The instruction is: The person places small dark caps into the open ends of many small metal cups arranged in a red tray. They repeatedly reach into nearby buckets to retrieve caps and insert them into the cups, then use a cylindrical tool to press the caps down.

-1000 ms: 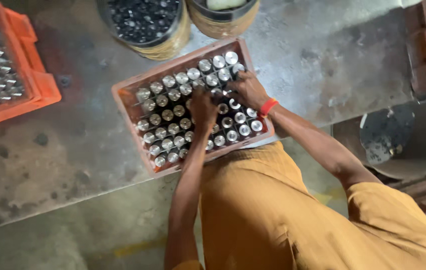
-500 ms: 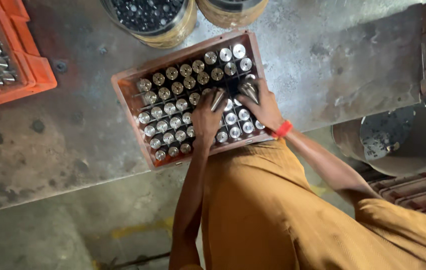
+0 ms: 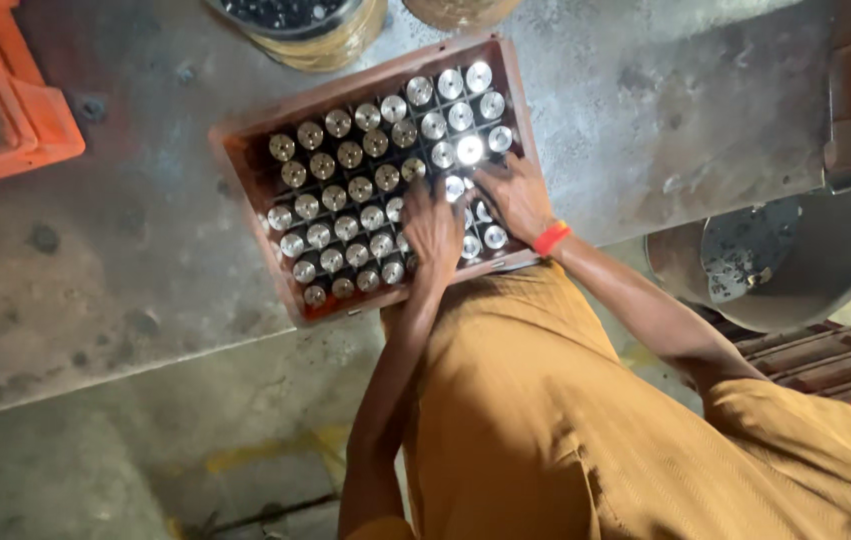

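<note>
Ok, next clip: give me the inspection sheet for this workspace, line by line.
Surface: grey metal table, stained and scuffed.
Job's things: partitioned orange crate filled with upright shiny metal cylinders.
Clutter: second orange crate at left; two round containers at top.
Hands: left hand and right hand rest on cylinders at the crate's near right corner; grip unclear.
Cables: nothing seen.
Surroundings: metal pan and stacked crates at right.

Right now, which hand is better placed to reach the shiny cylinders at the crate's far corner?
Probably the right hand: it lies nearer the bright cylinders at the crate's far corner than the left hand.
</note>
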